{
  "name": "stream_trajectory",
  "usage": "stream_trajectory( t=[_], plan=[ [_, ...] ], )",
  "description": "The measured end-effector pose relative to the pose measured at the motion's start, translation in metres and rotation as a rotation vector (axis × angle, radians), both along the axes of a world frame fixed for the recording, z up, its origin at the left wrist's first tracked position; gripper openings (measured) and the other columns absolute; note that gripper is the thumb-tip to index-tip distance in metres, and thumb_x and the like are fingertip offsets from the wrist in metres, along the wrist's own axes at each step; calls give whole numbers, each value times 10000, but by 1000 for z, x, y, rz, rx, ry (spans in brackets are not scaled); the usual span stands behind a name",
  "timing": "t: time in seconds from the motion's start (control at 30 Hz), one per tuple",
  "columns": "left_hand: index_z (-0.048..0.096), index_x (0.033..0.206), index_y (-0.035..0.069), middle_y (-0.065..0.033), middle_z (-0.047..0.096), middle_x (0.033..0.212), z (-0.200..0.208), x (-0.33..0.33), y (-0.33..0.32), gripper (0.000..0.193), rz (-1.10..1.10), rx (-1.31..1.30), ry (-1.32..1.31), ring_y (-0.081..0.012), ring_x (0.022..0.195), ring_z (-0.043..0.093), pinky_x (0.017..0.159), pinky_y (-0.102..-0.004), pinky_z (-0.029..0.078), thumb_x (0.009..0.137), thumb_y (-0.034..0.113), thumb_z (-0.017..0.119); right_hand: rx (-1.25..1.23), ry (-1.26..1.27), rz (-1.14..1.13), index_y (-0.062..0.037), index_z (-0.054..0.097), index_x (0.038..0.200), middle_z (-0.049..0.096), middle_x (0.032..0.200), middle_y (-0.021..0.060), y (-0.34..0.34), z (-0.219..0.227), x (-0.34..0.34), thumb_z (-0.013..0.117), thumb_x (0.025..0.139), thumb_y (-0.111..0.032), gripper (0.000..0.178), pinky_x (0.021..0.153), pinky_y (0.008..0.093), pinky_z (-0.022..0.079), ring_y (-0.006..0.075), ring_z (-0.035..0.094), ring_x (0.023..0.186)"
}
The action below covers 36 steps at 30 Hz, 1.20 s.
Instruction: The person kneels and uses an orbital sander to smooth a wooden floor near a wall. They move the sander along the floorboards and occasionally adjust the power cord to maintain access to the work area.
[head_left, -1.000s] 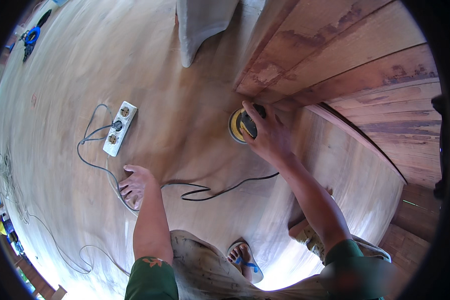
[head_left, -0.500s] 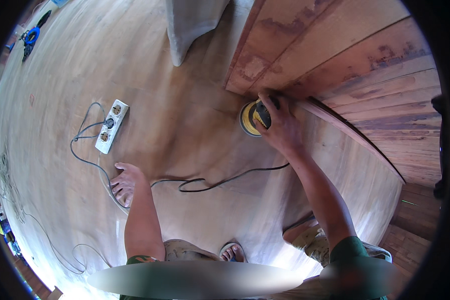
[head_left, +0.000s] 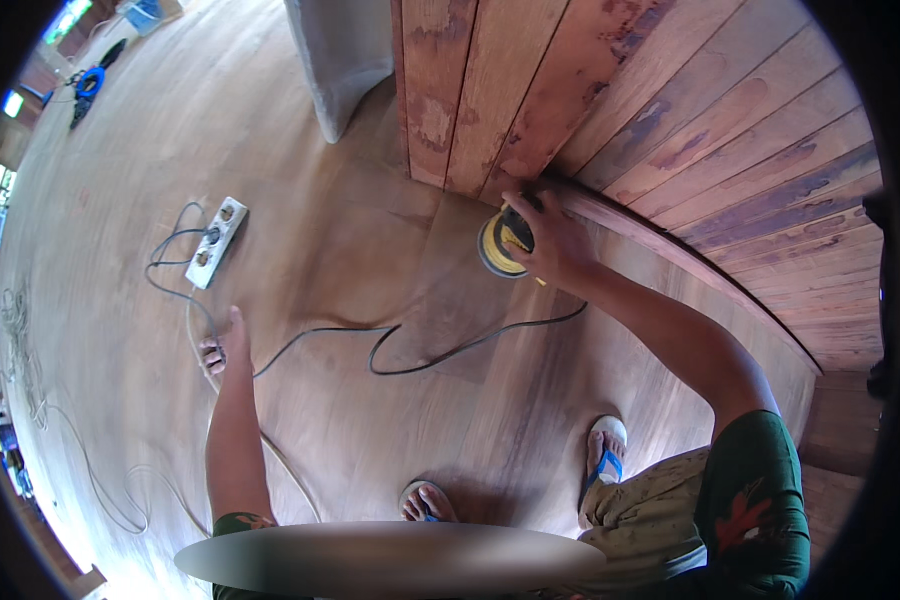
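My right hand (head_left: 552, 238) is wrapped over the black top of a yellow-and-black electric sander (head_left: 496, 248), a round-based one, near the foot of the plank wall. From the sander a black power cord (head_left: 410, 372) loops across the wooden floor to my left hand (head_left: 222, 350). Fingers curled and thumb pointing forward, the left hand grips the cord. Beyond it the cord bends round to a plug in a white power strip (head_left: 217, 243). The strip's pale cable (head_left: 192, 325) runs close beside the left fingers, partly hidden by the hand and forearm.
Reddish wooden planks form a wall (head_left: 620, 130) on the right, with a curved trim (head_left: 660, 228) along its base. A pale grey draped panel (head_left: 342, 75) stands ahead. Loose pale cable (head_left: 18, 330) and a blue-and-black item (head_left: 90, 82) lie at the left. My sandalled feet are below.
My left hand has closed its spread fingers round the cord and sits further left. The right hand still holds the sander by the wall. The view has shifted, and both feet now show.
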<state>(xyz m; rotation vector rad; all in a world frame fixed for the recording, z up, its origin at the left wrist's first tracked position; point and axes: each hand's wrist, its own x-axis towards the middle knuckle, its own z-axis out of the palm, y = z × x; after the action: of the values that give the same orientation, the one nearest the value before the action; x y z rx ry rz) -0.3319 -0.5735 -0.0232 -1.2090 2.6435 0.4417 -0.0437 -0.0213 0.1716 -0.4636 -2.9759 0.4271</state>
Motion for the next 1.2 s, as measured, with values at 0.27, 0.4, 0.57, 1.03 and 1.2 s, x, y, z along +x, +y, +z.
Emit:
stream_trajectory(
  t=[0.27,0.4,0.57,1.03,1.2],
  plan=[
    [-30,1749,-57,-319,-85,1833,100,158,-73,1227,-841,440,-528,-416,1720,-57,1399,-458,90,1049,724,608,-62,6,16,-308,516,1629,524,1511,292,44,-8,39,833,920,-441,788,910,529,646,482,751,1099],
    [-23,1765,-16,-397,-18,1803,128,259,-47,1205,-1140,113,-603,-524,1691,96,1359,-556,248,1051,741,585,-41,-13,11,-304,514,1633,525,1511,260,57,-7,50,819,923,-468,789,873,522,656,459,763,1066],
    [4,1775,14,-429,53,1782,148,295,-22,1195,-1294,17,-608,-620,1629,215,1296,-628,347,1039,785,542,-23,19,51,-295,515,1635,524,1532,298,62,-10,47,796,932,-470,777,869,538,660,483,768,1047],
    [170,1786,144,-383,255,1758,156,304,1,890,-1399,-31,-630,-572,1400,592,1161,-599,523,1113,588,547,45,120,34,-298,520,1619,536,1556,328,88,-28,20,812,921,-471,776,887,534,659,491,771,1066],
    [348,1725,79,-442,351,1678,160,304,3,686,-1358,36,-577,-586,1423,556,1190,-569,493,1162,437,509,48,110,40,-306,503,1634,494,1613,354,89,-25,13,802,926,-468,786,905,534,657,498,766,1111]
  ],
)
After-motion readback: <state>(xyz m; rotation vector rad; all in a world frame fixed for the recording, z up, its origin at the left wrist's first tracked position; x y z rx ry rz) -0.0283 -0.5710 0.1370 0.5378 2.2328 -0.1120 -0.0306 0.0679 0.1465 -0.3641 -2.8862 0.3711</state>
